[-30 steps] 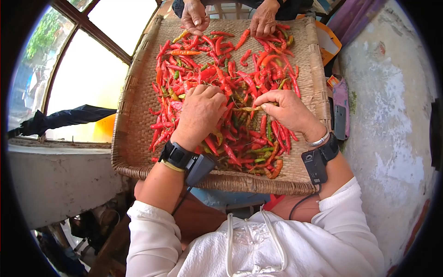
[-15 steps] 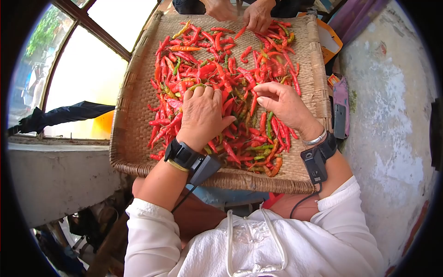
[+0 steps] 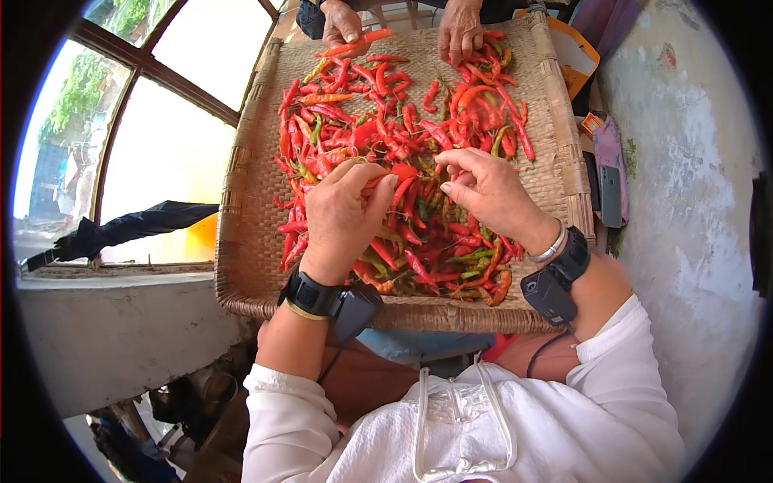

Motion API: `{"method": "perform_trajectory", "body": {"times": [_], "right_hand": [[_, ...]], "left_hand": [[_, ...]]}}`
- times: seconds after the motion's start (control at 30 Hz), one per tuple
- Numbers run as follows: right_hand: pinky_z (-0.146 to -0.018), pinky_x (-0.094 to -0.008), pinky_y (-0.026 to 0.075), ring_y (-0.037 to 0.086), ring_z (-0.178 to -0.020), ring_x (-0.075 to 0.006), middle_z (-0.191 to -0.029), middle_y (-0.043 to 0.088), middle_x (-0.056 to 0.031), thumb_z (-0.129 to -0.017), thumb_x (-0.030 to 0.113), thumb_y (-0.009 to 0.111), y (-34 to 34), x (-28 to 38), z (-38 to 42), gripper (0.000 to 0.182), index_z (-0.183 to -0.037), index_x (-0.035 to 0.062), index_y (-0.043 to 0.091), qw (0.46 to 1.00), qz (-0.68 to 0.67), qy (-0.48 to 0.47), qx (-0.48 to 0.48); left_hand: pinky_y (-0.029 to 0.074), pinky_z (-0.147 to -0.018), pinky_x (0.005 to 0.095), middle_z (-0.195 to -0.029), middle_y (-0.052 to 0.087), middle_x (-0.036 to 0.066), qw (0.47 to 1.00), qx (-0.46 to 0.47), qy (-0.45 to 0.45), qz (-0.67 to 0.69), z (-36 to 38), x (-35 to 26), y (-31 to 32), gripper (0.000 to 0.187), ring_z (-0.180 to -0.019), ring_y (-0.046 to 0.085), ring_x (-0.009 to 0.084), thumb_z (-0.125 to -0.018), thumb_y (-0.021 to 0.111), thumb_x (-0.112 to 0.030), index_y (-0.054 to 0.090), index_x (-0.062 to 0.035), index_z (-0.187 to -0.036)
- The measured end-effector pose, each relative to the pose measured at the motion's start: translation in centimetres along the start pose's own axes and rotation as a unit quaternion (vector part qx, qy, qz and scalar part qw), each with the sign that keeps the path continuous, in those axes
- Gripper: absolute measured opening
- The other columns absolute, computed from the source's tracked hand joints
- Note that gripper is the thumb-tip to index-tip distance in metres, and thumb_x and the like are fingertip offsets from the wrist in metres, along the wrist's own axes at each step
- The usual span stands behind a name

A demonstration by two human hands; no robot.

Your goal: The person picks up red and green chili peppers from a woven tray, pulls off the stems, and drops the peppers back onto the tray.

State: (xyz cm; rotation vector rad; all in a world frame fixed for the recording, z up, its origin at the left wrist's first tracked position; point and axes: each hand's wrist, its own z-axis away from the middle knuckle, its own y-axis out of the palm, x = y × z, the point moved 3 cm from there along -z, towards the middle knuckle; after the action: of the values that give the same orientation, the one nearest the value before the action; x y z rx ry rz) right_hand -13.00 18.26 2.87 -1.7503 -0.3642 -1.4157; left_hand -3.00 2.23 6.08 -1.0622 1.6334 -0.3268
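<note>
My left hand (image 3: 345, 216) is closed, thumb against fingers, on a red chili pepper (image 3: 404, 171) whose end sticks out toward the right. Facing it, my right hand (image 3: 493, 193) has its thumb and curled fingers drawn together; anything between them is too small to make out. Both hands are above a heap of chili peppers (image 3: 411, 270), mostly red with some green and orange ones. The heap lies in a wide woven basket tray (image 3: 539, 185) resting over my lap.
Across the tray, another person's hand (image 3: 342, 24) holds an orange-red chili (image 3: 358, 43), and that person's other hand (image 3: 460, 36) touches the peppers. A folded dark umbrella (image 3: 137, 229) lies by the window at left. A phone (image 3: 610, 197) is beside the wall at right.
My left hand has come up from the heap and now pinches a red chili. The other person's hands have moved apart, one lifting a chili. The view has shifted slightly.
</note>
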Motion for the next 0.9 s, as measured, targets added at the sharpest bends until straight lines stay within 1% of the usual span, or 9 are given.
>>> {"method": "perform_trajectory", "body": {"times": [0.07,0.17,0.27,0.4,0.47,0.53,0.67,0.83,0.9], "right_hand": [[-0.067,-0.0257,0.046,0.057,-0.074,-0.0120,-0.087,0.058,-0.0051,-0.078,0.004,0.060,-0.2,0.9,0.1,0.024,-0.102,0.0025,0.059,0.999,0.002,-0.019,-0.032],[-0.063,-0.0293,0.045,0.056,-0.067,-0.0163,-0.081,0.057,-0.0099,-0.074,0.007,0.062,0.6,1.0,-0.1,0.024,-0.098,0.0017,0.060,0.978,0.067,-0.194,0.028],[-0.062,-0.0356,0.045,0.058,-0.064,-0.0278,-0.071,0.059,-0.0138,-0.072,0.016,0.063,0.4,-0.1,0.1,0.021,-0.088,0.0032,0.062,0.982,0.104,-0.003,0.159],[-0.060,-0.0384,0.044,0.058,-0.063,-0.0299,-0.066,0.058,-0.0163,-0.071,0.020,0.062,-1.1,-2.1,-0.4,0.020,-0.082,0.0032,0.064,0.945,0.232,0.030,0.227],[-0.055,-0.0329,0.045,0.058,-0.060,-0.0217,-0.068,0.061,-0.0119,-0.076,0.020,0.061,-1.7,-1.5,-1.3,0.021,-0.088,0.0020,0.063,0.944,0.245,0.061,0.212],[-0.050,-0.0238,0.044,0.056,-0.058,-0.0102,-0.072,0.061,-0.0048,-0.083,0.018,0.057,-2.8,-1.6,-2.0,0.023,-0.097,0.0000,0.060,0.970,-0.210,0.123,-0.022],[-0.050,-0.0145,0.042,0.054,-0.060,-0.0026,-0.081,0.060,-0.0005,-0.088,0.017,0.053,-3.2,-1.5,-1.8,0.029,-0.110,-0.0021,0.053,0.951,-0.277,0.116,-0.070],[-0.051,-0.0172,0.043,0.054,-0.060,-0.0047,-0.077,0.059,-0.0006,-0.087,0.013,0.054,-0.1,-0.9,-0.4,0.023,-0.105,0.0002,0.057,0.972,-0.141,0.153,0.108],[-0.051,-0.0185,0.042,0.052,-0.059,-0.0054,-0.076,0.058,0.0001,-0.086,0.012,0.054,1.1,-2.0,-0.3,0.022,-0.104,-0.0003,0.057,0.965,-0.133,0.175,0.144]], "left_hand": [[0.047,-0.051,0.0247,-0.072,0.062,0.006,0.999,0.000,0.045,0.023,0.1,0.0,-0.1,0.010,-0.057,0.061,0.0158,-0.078,0.066,-0.012,0.062,-0.0024,-0.080],[0.047,-0.053,0.0231,-0.072,0.062,0.003,0.949,0.082,-0.097,0.290,0.7,0.6,0.9,0.012,-0.060,0.059,0.0097,-0.081,0.064,-0.012,0.062,-0.0015,-0.084],[0.046,-0.053,0.0211,-0.071,0.061,0.001,0.884,0.029,-0.183,0.430,0.3,1.5,1.4,0.014,-0.061,0.057,0.0061,-0.083,0.062,-0.014,0.061,-0.0005,-0.087],[0.046,-0.052,0.0255,-0.076,0.060,0.001,0.982,0.082,-0.116,0.122,0.2,3.1,2.3,0.017,-0.060,0.058,0.0111,-0.085,0.060,-0.018,0.059,-0.0026,-0.091],[0.046,-0.054,0.0330,-0.077,0.058,0.005,0.964,0.110,0.091,-0.223,0.5,1.6,3.5,0.022,-0.062,0.059,0.0208,-0.079,0.063,-0.025,0.060,-0.0038,-0.083],[0.047,-0.058,0.0375,-0.077,0.054,0.008,0.960,0.141,0.047,-0.237,0.7,1.6,4.1,0.024,-0.067,0.058,0.0271,-0.075,0.064,-0.030,0.061,-0.0056,-0.079],[0.047,-0.059,0.0374,-0.076,0.054,0.007,0.940,0.169,0.050,-0.293,0.7,1.9,4.3,0.022,-0.068,0.058,0.0258,-0.073,0.065,-0.029,0.063,-0.0071,-0.076],[0.047,-0.059,0.0376,-0.077,0.055,0.008,0.939,0.183,0.008,-0.291,0.5,2.6,4.4,0.019,-0.069,0.059,0.0255,-0.071,0.065,-0.024,0.063,-0.0053,-0.075],[0.048,-0.057,0.0361,-0.076,0.058,0.011,0.983,0.111,0.022,-0.146,0.2,2.1,3.3,0.014,-0.064,0.060,0.0255,-0.074,0.063,-0.018,0.062,-0.0040,-0.073]]}}
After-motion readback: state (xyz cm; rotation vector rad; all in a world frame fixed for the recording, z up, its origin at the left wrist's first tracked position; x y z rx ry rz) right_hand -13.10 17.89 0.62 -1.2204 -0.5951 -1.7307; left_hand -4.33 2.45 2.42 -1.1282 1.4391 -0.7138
